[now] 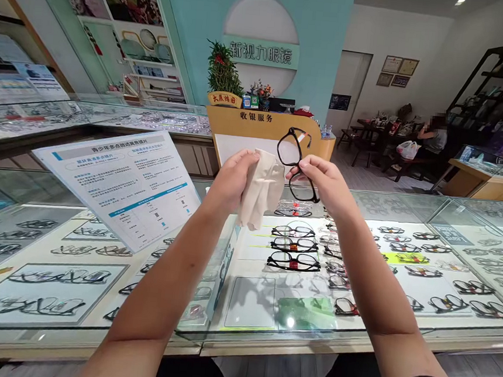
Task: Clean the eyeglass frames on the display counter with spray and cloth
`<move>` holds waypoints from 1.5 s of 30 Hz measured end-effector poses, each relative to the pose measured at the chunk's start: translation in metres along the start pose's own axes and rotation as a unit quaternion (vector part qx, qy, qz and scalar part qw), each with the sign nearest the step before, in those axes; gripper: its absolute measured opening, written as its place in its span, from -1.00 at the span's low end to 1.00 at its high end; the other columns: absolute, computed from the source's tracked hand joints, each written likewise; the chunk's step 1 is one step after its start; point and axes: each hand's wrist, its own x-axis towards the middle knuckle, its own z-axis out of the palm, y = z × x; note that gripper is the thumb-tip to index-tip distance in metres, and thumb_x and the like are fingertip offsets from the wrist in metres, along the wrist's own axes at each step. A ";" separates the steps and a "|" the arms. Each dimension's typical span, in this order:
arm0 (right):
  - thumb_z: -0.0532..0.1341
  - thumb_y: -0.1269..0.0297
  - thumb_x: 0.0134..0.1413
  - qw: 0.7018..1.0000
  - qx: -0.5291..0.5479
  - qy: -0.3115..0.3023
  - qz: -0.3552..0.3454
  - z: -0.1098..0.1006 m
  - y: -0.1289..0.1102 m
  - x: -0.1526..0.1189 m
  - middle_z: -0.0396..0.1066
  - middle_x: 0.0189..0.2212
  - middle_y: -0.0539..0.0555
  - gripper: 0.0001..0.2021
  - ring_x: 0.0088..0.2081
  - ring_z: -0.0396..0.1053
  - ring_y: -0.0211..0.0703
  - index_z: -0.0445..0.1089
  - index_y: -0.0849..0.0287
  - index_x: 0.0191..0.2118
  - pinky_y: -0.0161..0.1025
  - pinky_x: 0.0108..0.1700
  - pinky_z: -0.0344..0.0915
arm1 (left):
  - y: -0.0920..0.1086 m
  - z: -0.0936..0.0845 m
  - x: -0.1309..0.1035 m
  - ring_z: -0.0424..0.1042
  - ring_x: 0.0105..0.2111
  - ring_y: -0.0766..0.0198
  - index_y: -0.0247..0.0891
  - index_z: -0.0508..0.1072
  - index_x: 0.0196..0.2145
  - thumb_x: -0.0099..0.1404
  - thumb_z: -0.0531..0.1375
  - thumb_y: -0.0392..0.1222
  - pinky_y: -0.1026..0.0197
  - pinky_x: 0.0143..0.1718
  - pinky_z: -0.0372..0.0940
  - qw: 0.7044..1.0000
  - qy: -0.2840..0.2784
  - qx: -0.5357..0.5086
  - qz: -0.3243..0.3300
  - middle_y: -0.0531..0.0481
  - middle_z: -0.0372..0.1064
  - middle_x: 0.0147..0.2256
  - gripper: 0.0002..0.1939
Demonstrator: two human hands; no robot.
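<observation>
My left hand (233, 178) is closed on a cream-coloured cloth (259, 198), which hangs down from the fingers in loose folds. In my right hand (324, 180) is a pair of black-framed eyeglasses (291, 149), pinched near the bridge between thumb and fingers. The glasses are tilted steeply, one lens above the other, with a temple arm sticking out at the top. The cloth's right edge is close beside the lenses; whether they touch I cannot tell. Both hands are raised above a glass display case (250, 303).
Rows of eyeglasses (293, 261) lie inside the case below my hands. A printed sheet (122, 183) stands tilted at the left. Beyond is a wooden counter (274, 126) with a leafy plant (223, 71). At the far right a person (434, 137) sits by a table.
</observation>
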 end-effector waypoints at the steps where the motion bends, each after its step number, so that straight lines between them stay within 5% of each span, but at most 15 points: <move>1: 0.40 -0.13 0.31 1.000 0.025 -0.009 0.015 -0.003 -0.002 0.000 0.63 -0.27 0.03 -0.62 -0.18 0.53 -0.13 0.46 0.06 -0.31 -0.14 0.05 0.43 | 0.000 -0.001 0.002 0.31 -0.46 0.34 -0.18 0.38 -0.37 0.20 0.37 -0.08 0.33 -0.47 0.26 1.000 0.015 -0.009 -0.003 0.08 0.34 -0.43 -0.76; 5: 0.45 -0.06 0.26 0.995 0.070 -0.030 0.059 -0.011 -0.009 -0.003 0.62 -0.28 0.05 -0.66 -0.20 0.57 -0.15 0.53 0.10 -0.32 -0.21 -0.05 0.46 | -0.001 -0.008 0.005 0.31 -0.50 0.33 -0.11 0.39 -0.21 0.22 0.40 -0.02 0.29 -0.50 0.26 1.000 0.011 -0.009 0.016 0.11 0.36 -0.42 -0.70; 8: 0.48 -0.05 0.21 0.993 0.075 -0.040 0.082 -0.015 -0.015 -0.004 0.61 -0.31 0.07 -0.66 -0.23 0.58 -0.15 0.56 0.13 -0.35 -0.23 -0.12 0.48 | 0.003 -0.019 0.002 0.22 -0.55 0.34 -0.04 0.46 0.00 0.27 0.45 0.21 0.25 -0.52 0.22 0.984 -0.063 0.090 0.141 0.15 0.27 -0.45 -0.52; 12: 0.52 -0.07 0.16 0.985 0.070 -0.104 0.122 -0.021 -0.024 -0.008 0.58 -0.36 0.05 -0.62 -0.29 0.58 -0.15 0.55 0.15 -0.40 -0.24 -0.16 0.50 | 0.014 -0.028 -0.004 0.52 -0.23 0.15 0.01 0.53 0.23 0.06 0.61 0.35 0.09 -0.14 0.49 0.880 -0.095 0.292 0.362 0.00 0.51 -0.17 -0.13; 16: 0.57 -0.09 0.08 0.973 0.090 -0.147 0.153 -0.023 -0.030 -0.012 0.59 -0.39 0.04 -0.60 -0.33 0.58 -0.14 0.54 0.13 -0.41 -0.26 -0.24 0.49 | 0.021 -0.028 -0.008 0.56 0.12 -0.04 -0.03 0.57 0.28 0.09 0.56 0.43 -0.08 0.22 0.47 0.801 -0.137 0.357 0.461 -0.15 0.58 0.13 -0.09; 23: 0.58 -0.08 0.09 0.971 0.090 -0.152 0.158 -0.025 -0.033 -0.015 0.62 -0.38 0.05 -0.60 -0.32 0.60 -0.12 0.55 0.12 -0.41 -0.26 -0.27 0.47 | 0.020 -0.026 -0.011 0.63 0.08 -0.02 -0.09 0.63 0.20 0.16 0.51 0.45 -0.08 0.20 0.52 0.789 -0.132 0.369 0.473 -0.17 0.67 0.08 -0.18; 27: 0.50 -0.16 0.22 0.982 0.019 -0.148 0.115 -0.024 -0.036 -0.018 0.66 -0.36 0.05 -0.58 -0.27 0.61 -0.09 0.59 0.10 -0.40 -0.18 -0.12 0.51 | 0.020 -0.025 -0.011 0.66 0.05 0.01 -0.05 0.64 0.19 0.16 0.53 0.41 -0.04 0.16 0.55 0.780 -0.127 0.356 0.499 -0.14 0.69 0.05 -0.23; 30: 0.34 -0.31 0.34 0.994 -0.047 -0.088 0.050 -0.022 -0.039 -0.020 0.67 -0.33 0.09 -0.48 -0.18 0.63 -0.03 0.62 0.07 -0.36 -0.08 0.04 0.53 | 0.020 -0.025 -0.011 0.67 0.04 -0.01 -0.03 0.65 0.17 0.15 0.53 0.40 -0.06 0.17 0.55 0.773 -0.101 0.346 0.522 -0.12 0.69 0.04 -0.25; 34: 0.23 -0.39 0.40 0.986 -0.128 0.026 -0.099 -0.024 -0.043 -0.023 0.66 -0.09 0.11 -0.45 0.04 0.61 0.01 0.63 0.02 -0.13 0.01 0.23 0.49 | 0.019 -0.027 -0.009 0.65 0.08 -0.02 0.01 0.60 0.21 0.19 0.53 0.37 -0.10 0.19 0.54 0.770 -0.037 0.332 0.543 -0.08 0.67 0.07 -0.27; 38: 0.47 -0.28 0.18 0.943 -0.245 0.080 -0.209 -0.027 -0.043 -0.025 0.56 0.22 0.10 -0.40 0.32 0.48 0.16 0.52 -0.10 0.21 0.15 0.39 0.40 | 0.018 -0.030 -0.005 0.65 0.08 0.00 0.00 0.58 0.18 0.25 0.49 0.41 -0.15 0.14 0.56 0.771 0.077 0.321 0.545 -0.04 0.67 0.06 -0.31; 45: 0.48 -0.08 0.25 0.913 -0.345 0.136 -0.172 -0.013 -0.046 -0.032 0.45 0.39 0.15 -0.25 0.44 0.36 0.37 0.31 -0.23 0.48 0.26 0.32 0.49 | 0.018 -0.029 -0.016 0.61 0.17 -0.08 0.13 0.53 0.29 0.31 0.37 0.52 -0.18 0.09 0.58 0.814 0.109 0.334 0.463 -0.03 0.64 0.16 -0.25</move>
